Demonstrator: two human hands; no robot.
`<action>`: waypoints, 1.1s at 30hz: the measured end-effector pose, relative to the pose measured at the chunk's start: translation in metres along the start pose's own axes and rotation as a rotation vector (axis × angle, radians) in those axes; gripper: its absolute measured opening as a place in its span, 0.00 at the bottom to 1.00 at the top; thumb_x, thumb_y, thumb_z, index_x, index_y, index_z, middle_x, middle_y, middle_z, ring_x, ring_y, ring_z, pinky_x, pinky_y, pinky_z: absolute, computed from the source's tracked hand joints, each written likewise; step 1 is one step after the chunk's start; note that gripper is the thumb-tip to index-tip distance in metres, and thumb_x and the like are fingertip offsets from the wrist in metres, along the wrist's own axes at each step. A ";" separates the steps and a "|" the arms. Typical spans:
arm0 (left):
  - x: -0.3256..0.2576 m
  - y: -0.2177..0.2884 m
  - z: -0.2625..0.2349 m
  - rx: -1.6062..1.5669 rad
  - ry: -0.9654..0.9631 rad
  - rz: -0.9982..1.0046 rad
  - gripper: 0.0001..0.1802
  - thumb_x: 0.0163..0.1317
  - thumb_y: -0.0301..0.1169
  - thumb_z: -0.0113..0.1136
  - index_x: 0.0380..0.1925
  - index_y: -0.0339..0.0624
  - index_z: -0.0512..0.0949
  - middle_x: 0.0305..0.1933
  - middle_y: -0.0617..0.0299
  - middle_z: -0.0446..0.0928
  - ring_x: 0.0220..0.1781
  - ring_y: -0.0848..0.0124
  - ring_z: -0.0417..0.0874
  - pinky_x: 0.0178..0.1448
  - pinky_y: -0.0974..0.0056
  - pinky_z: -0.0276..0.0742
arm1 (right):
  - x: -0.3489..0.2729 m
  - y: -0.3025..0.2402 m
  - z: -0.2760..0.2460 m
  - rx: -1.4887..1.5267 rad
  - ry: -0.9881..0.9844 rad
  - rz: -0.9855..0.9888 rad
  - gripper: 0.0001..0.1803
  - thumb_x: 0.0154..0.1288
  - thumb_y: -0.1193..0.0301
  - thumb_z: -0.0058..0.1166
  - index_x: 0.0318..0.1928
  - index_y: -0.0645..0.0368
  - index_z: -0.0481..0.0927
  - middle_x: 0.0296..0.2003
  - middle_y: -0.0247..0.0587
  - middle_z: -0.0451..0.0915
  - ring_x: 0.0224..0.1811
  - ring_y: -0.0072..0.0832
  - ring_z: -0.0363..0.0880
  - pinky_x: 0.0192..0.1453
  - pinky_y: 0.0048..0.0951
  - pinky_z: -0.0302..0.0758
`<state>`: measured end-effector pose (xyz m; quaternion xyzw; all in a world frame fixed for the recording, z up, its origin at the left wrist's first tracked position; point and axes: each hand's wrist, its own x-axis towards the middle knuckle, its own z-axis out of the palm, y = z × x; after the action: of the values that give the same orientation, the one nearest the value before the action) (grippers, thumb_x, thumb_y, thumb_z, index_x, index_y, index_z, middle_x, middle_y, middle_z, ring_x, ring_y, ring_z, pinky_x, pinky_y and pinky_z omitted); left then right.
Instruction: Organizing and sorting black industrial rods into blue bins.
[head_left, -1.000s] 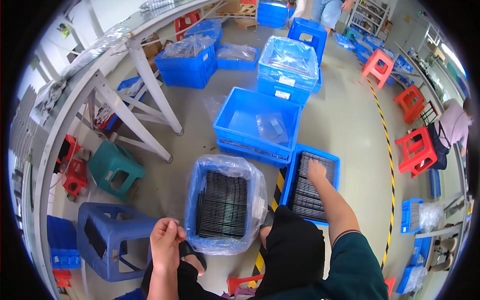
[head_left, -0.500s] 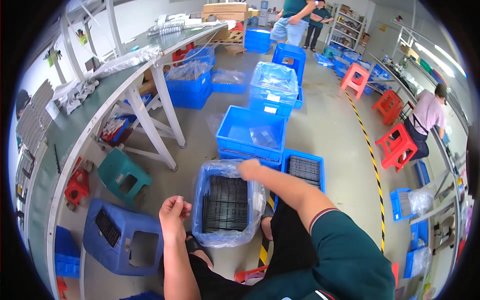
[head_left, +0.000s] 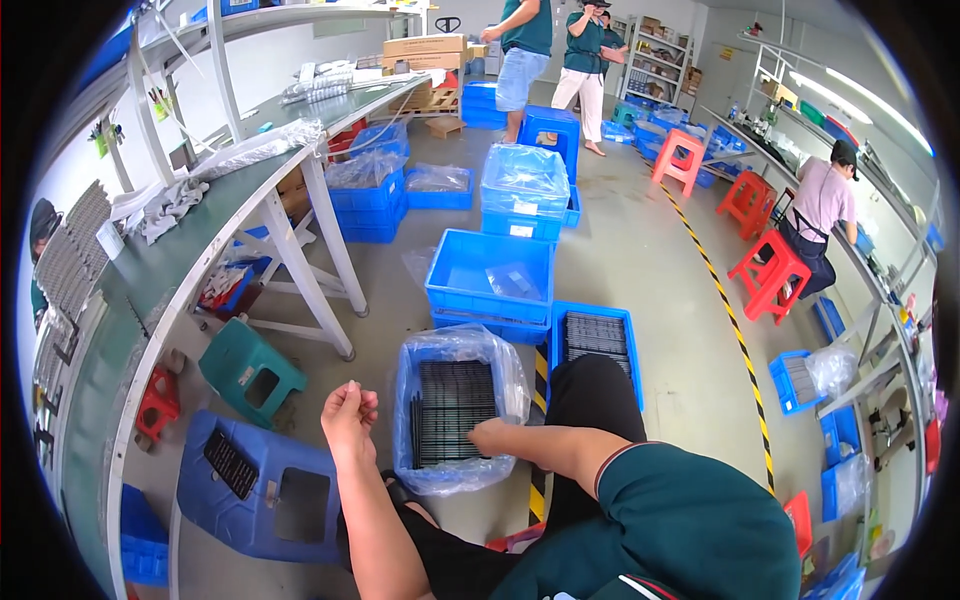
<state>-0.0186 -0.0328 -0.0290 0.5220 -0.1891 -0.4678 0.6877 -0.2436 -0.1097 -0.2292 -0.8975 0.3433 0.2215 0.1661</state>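
Note:
Between my feet stands a blue bin lined with clear plastic (head_left: 512, 375), holding a stack of dark, slatted strips or panels (head_left: 455, 395). My right hand (head_left: 490, 438) reaches into its right side, fingers closed together at the edge of the stack. Whether it grips one of the strips cannot be made out. Left of the bin, my left hand (head_left: 351, 415) is raised in the air with its fingers pinched; anything between them is too small to see. A dark slatted piece (head_left: 231, 464) lies on a blue stool (head_left: 225, 510) at my left.
Beyond the bin is a blue crate (head_left: 455, 265) with a clear bag inside. Another blue crate (head_left: 590, 312) of dark strips stands right of it. A green stool (head_left: 250, 360) and a long workbench (head_left: 225, 190) are at the left. People stand at the back; one works at right.
My right hand has come down from the bin's far rim to the strips inside. My left hand stays raised and pinched. The view has shifted, and another person shows at the back.

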 end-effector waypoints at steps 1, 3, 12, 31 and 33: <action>0.001 0.000 -0.001 -0.002 0.009 -0.003 0.06 0.64 0.34 0.54 0.32 0.44 0.72 0.25 0.65 0.77 0.27 0.77 0.75 0.30 0.72 0.67 | 0.000 0.004 0.008 0.002 0.000 0.000 0.14 0.51 0.72 0.51 0.41 0.58 0.78 0.36 0.47 0.81 0.41 0.44 0.80 0.38 0.43 0.77; 0.003 -0.001 0.000 -0.017 0.019 -0.001 0.06 0.63 0.34 0.55 0.32 0.44 0.73 0.25 0.65 0.77 0.26 0.77 0.75 0.30 0.73 0.67 | -0.006 0.011 0.019 0.044 0.020 0.028 0.14 0.50 0.71 0.52 0.40 0.59 0.79 0.37 0.48 0.81 0.41 0.45 0.80 0.39 0.43 0.77; 0.003 -0.002 0.001 -0.010 0.037 -0.007 0.06 0.63 0.33 0.56 0.34 0.44 0.73 0.25 0.65 0.77 0.26 0.77 0.76 0.29 0.73 0.67 | -0.011 0.020 0.024 0.051 -0.063 0.076 0.12 0.52 0.72 0.50 0.39 0.60 0.79 0.39 0.49 0.80 0.44 0.46 0.78 0.43 0.43 0.76; 0.017 0.004 0.011 0.077 0.047 0.027 0.08 0.61 0.32 0.57 0.34 0.38 0.75 0.26 0.63 0.78 0.28 0.78 0.76 0.34 0.74 0.68 | 0.046 0.054 0.037 0.121 0.275 0.238 0.12 0.51 0.73 0.49 0.39 0.58 0.76 0.39 0.46 0.78 0.43 0.42 0.78 0.46 0.40 0.76; 0.012 0.005 0.014 0.081 0.031 0.028 0.08 0.61 0.31 0.57 0.34 0.38 0.75 0.26 0.63 0.78 0.28 0.78 0.76 0.34 0.74 0.68 | 0.052 0.056 0.041 0.134 0.282 0.232 0.13 0.50 0.73 0.50 0.38 0.59 0.77 0.40 0.47 0.78 0.44 0.42 0.78 0.47 0.39 0.75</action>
<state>-0.0214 -0.0503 -0.0220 0.5539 -0.2048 -0.4419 0.6753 -0.2592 -0.1592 -0.2989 -0.8609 0.4784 0.0881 0.1492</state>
